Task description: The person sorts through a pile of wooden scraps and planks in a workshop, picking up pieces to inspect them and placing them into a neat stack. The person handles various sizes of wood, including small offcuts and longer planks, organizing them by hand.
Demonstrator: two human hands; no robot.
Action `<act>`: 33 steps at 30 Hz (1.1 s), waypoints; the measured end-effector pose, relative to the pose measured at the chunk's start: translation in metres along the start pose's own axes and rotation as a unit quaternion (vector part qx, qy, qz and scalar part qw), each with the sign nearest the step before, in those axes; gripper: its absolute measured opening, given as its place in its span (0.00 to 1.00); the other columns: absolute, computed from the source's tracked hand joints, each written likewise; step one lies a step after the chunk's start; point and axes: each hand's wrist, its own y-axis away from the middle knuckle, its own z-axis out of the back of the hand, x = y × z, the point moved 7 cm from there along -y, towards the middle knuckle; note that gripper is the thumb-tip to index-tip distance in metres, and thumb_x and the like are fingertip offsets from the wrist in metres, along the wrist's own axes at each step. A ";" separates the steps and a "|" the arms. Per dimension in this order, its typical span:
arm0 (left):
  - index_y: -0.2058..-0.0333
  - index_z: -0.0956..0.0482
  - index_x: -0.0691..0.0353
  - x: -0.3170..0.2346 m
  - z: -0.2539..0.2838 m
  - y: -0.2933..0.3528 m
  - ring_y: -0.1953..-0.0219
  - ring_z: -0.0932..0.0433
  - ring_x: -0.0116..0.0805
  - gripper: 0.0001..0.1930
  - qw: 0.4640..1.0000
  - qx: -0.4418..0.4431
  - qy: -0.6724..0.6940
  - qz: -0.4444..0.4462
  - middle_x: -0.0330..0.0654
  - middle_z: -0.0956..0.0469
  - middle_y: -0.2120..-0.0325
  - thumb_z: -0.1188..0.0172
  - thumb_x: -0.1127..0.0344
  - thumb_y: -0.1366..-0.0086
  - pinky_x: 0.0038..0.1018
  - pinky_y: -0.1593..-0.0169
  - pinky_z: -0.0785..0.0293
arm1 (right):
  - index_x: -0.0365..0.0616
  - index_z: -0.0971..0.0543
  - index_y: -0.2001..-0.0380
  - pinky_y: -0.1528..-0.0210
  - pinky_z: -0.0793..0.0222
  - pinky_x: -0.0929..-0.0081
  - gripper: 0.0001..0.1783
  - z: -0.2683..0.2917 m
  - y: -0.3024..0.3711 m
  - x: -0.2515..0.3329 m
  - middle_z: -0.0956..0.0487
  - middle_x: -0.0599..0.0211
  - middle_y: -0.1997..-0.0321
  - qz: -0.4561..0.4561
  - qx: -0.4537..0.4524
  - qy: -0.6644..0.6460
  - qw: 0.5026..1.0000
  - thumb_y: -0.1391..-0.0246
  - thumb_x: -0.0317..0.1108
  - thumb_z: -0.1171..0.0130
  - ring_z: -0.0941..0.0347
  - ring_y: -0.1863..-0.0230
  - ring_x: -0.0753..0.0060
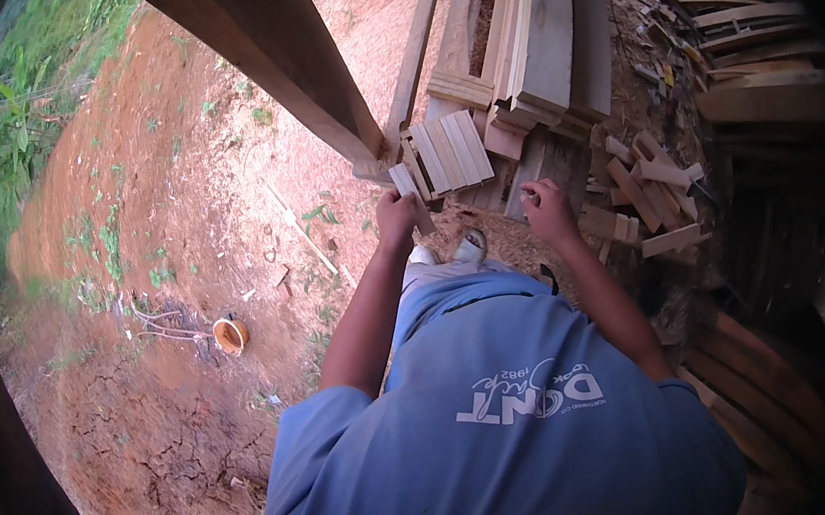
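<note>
Loose slat: a short, pale, flat piece of wood [404,180] is slanting at the left edge of the slat row [453,148], which is serving as landmark; whether the two are touching, I cannot tell.
Left hand: the left hand [395,219] is gripping the loose slat near its lower part, just beside the slat row's near left corner.
Right hand: the right hand [550,211] is hovering to the near right of the slat row, fingers curling inward; I cannot tell whether they are pinching anything.
Slat row: several short slats are lying side by side, with dark gaps showing at the left.
Short boards: a small stack [461,85] is sitting just beyond the slat row.
Long boards: a tall stack [549,27] is stretching away beyond the slat row, to its right.
Post: a thick wooden post [281,60] is standing to the far left of the slat row.
Offcuts: a jumbled pile [654,182] is lying to the right of the slat row.
Bucket: an orange bucket [230,335] is resting on the reddish ground [198,421], well to the near left of the slat row.
Lettering: the person, nearest side of the slat row, is wearing a blue shirt [433,456] bearing white print [533,401], mixing large block letters, script and smaller characters.
</note>
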 end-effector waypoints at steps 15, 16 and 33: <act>0.50 0.21 0.76 -0.033 -0.008 -0.029 0.59 0.19 0.33 0.16 0.993 -0.083 0.057 -0.069 0.47 0.17 0.59 0.42 0.69 0.29 0.28 0.53 0.24 | 0.40 0.16 0.56 0.59 0.26 0.68 0.12 0.028 0.017 -0.036 0.21 0.58 0.62 -0.020 -0.005 0.048 0.999 0.43 0.30 0.37 0.23 0.65 0.63; 0.50 0.21 0.76 -0.033 -0.009 -0.031 0.58 0.19 0.33 0.16 0.993 -0.089 0.049 -0.066 0.47 0.17 0.59 0.43 0.68 0.29 0.28 0.53 0.24 | 0.40 0.16 0.56 0.60 0.26 0.69 0.12 0.029 0.018 -0.038 0.21 0.58 0.62 -0.020 -0.008 0.043 0.999 0.43 0.30 0.37 0.23 0.65 0.63; 0.49 0.19 0.75 -0.031 -0.015 -0.042 0.60 0.19 0.30 0.16 0.985 -0.121 0.021 -0.121 0.46 0.16 0.60 0.43 0.67 0.27 0.26 0.54 0.24 | 0.41 0.19 0.58 0.62 0.26 0.71 0.09 0.028 0.016 -0.046 0.23 0.60 0.65 0.006 -0.018 0.012 1.000 0.43 0.27 0.38 0.24 0.69 0.67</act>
